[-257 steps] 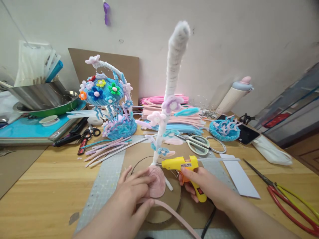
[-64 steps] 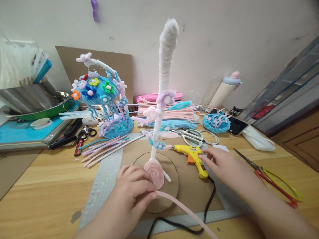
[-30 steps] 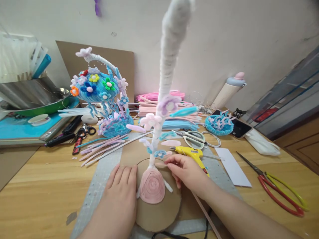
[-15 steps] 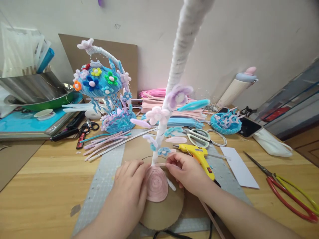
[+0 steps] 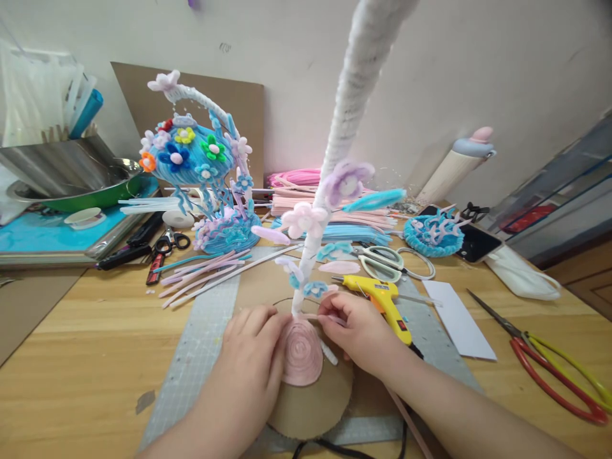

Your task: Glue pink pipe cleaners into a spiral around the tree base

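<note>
A round cardboard base (image 5: 310, 408) carries a flat pink pipe-cleaner coil (image 5: 302, 354). Behind the coil rises a white wrapped stem (image 5: 312, 248), trimmed with pipe-cleaner flowers and leaves. My left hand (image 5: 253, 357) is closed against the coil's left edge, its fingers together and its fingertips by the foot of the stem. On the other side, my right hand (image 5: 356, 328) pinches a pink pipe cleaner (image 5: 310, 316) running along the coil's far edge. A short white piece (image 5: 329, 352) lies right of the coil.
A yellow glue gun (image 5: 377, 296) lies right of my right hand, near pale green scissors (image 5: 382, 262). Red-and-yellow-handled scissors (image 5: 540, 357) are farther right. Pipe-cleaner bundles (image 5: 329, 210) lie at the back; a decorated blue flower model (image 5: 215, 172) stands back left. A grey mat (image 5: 182, 382) lies underneath.
The stem and its flowers have shifted slightly right at the top. Both hands stay nearly in place, the right one still pinching the pink pipe cleaner.
</note>
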Demonstrator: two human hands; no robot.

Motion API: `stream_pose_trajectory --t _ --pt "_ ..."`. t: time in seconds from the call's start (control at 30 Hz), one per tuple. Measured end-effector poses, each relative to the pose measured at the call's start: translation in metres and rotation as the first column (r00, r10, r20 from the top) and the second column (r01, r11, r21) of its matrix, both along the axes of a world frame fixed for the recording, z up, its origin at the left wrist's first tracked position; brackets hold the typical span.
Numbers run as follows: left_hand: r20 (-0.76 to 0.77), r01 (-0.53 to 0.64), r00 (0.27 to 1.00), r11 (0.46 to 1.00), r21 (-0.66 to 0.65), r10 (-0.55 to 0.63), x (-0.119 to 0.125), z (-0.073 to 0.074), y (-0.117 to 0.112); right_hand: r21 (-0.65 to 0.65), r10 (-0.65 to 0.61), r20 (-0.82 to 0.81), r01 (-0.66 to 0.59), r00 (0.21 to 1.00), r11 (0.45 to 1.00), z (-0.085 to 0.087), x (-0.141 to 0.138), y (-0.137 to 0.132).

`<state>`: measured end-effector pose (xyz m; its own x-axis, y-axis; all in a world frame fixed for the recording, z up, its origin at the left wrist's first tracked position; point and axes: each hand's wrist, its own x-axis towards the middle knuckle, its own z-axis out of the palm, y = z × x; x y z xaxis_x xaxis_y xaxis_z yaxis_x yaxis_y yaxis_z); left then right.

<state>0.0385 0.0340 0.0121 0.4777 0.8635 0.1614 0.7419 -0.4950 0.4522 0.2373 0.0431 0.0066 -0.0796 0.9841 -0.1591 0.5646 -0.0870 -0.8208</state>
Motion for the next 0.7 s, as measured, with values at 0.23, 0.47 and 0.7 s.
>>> stream_pose_trajectory --t 0.23,0.47,0.7 --pt "-0.018 0.053 0.998 0.998 -0.041 -0.053 0.0018 -0.006 0.0026 0.087 -0.003 0.002 0.003 1.0 0.996 -0.0063 0.0005 0.0013" --pt "-0.043 0.04 0.998 0.999 -0.005 -0.041 0.003 -0.0074 0.0034 0.136 0.013 0.04 -0.018 0.999 0.99 -0.007 0.0004 0.0026" --pt "-0.034 0.038 0.999 0.999 -0.009 -0.039 0.004 -0.0087 0.0028 0.154 0.026 0.04 -0.032 0.999 0.988 -0.0082 0.001 0.0027"
